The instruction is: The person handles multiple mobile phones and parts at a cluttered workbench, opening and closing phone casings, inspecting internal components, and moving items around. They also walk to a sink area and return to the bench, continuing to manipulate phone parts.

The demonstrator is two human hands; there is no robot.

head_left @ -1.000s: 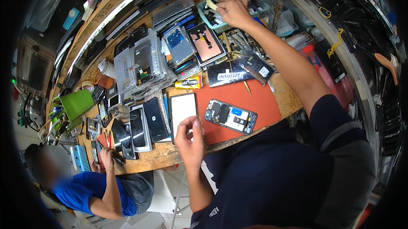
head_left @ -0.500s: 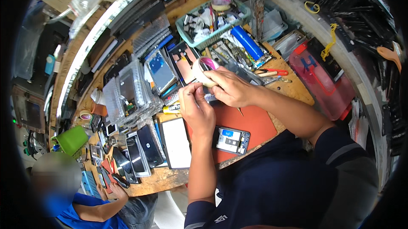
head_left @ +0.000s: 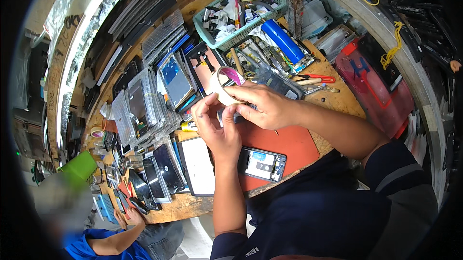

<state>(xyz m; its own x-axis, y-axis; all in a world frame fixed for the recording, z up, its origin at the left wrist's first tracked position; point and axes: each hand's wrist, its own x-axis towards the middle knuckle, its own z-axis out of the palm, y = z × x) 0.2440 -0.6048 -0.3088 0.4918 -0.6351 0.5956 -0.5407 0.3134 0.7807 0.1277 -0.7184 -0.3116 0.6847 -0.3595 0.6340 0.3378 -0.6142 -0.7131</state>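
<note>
My right hand (head_left: 271,108) grips a roll of masking tape (head_left: 222,95) with a pink inner core, its fingers reaching into the ring. Against the roll's lower left edge are the fingertips of my left hand (head_left: 217,130); its thumb and forefinger stand apart, and I make out nothing held between them. Below both hands, an opened phone (head_left: 264,164) lies on an orange-red mat (head_left: 294,144), its inside parts facing up. Left of the phone is a white pad with a dark edge (head_left: 197,166), partly behind my left wrist.
A teal basket of small items (head_left: 234,38) stands at the back, beside a blue cylinder (head_left: 282,42). Red-handled pliers (head_left: 316,79) lie right of my hands. Bubble-wrapped panels (head_left: 144,108) and several phones (head_left: 156,180) crowd the left. Another person's hand (head_left: 135,216) rests at the bench's lower left.
My left thumb and forefinger have parted from a closer pinch beside the tape roll. The roll has turned a little in my right hand. The whole view has shifted slightly.
</note>
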